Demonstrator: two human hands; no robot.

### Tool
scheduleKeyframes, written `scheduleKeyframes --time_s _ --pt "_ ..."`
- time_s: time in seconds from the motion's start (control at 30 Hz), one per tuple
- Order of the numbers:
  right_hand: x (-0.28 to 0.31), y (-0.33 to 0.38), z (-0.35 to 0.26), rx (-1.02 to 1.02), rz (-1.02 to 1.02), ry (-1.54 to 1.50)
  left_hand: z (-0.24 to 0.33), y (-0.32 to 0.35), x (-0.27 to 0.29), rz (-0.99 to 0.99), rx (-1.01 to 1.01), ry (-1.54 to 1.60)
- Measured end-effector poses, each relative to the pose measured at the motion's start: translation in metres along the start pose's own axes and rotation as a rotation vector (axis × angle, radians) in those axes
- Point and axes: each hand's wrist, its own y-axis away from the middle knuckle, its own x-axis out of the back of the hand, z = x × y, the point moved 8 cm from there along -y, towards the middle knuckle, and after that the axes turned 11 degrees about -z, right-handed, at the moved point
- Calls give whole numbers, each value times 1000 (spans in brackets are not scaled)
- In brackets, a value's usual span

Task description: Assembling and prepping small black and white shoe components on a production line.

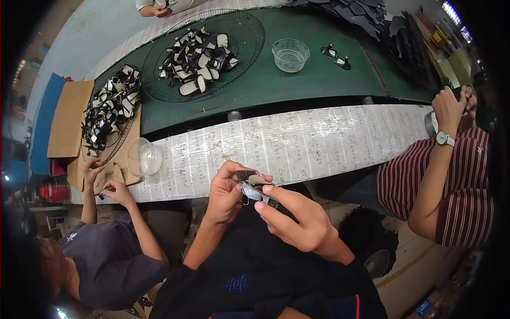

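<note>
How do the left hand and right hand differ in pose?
The left hand is curled around the small dark-and-pale piece, while the right hand stretches two fingers toward its pale part. The left hand shows its thumb in front; the right hand shows its back, with its thumb hidden. Both hands are bare and at the same piece.

The piece (254, 192) is between the left hand (225, 190) and the right hand (304, 219), before the ledge (297, 149). Behind the ledge lies the belt (329, 87). On it, left to right, are a tray (153, 85) with a heap (201, 61) in it, a bowl (291, 56) and two parts (342, 63); sheets (357, 13) lie farther back. Left of the tray is a second heap (113, 101), beside cardboard (66, 119). A tub (147, 158) stands at the ledge's left end. Co-workers are left (114, 255) and right (425, 191).
</note>
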Motion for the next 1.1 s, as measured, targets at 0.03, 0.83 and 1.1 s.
scheduleKeyframes --time_s 0.03,0.83,1.1 --pt "-1 0 -1 12 -11 36 0 -1 -1 -17 -9 25" --pt "16 6 36 -283 150 -219 1 5 7 115 43 -4" --pt "9 5 32 -274 111 -246 1 4 6 110 61 -43"
